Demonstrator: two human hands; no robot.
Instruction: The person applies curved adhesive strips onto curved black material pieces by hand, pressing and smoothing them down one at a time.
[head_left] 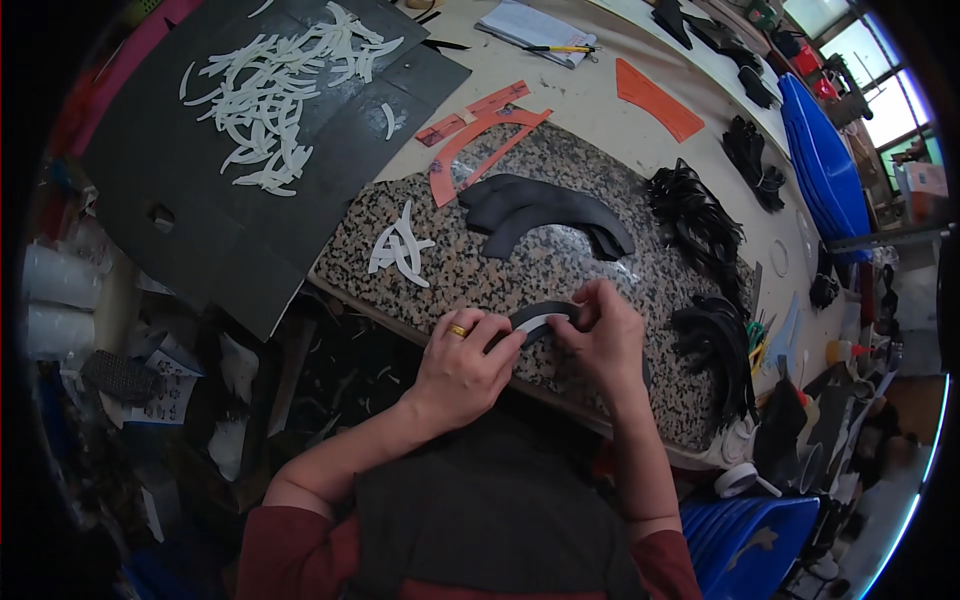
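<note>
A curved dark piece (546,309) lies near the front edge of the speckled stone slab (640,300), with a white curved strip (538,326) along its inner side. At its left end my left hand (463,362), a gold ring on one finger, presses its closed fingertips on the piece. My right hand (607,335) pinches the right end between thumb and fingers, which partly cover it. Beyond my hands lies a stack of similar dark curved pieces (545,215). A small pile of white curved strips (402,247) sits to the left on the slab.
Many white strips (265,110) are spread on a dark board (230,240) at the left. Orange templates (440,170) lie at the slab's back edge. Bundles of black strips (695,215) rest at its right. A notepad (535,30) with pens and blue bins (820,150) stand farther off.
</note>
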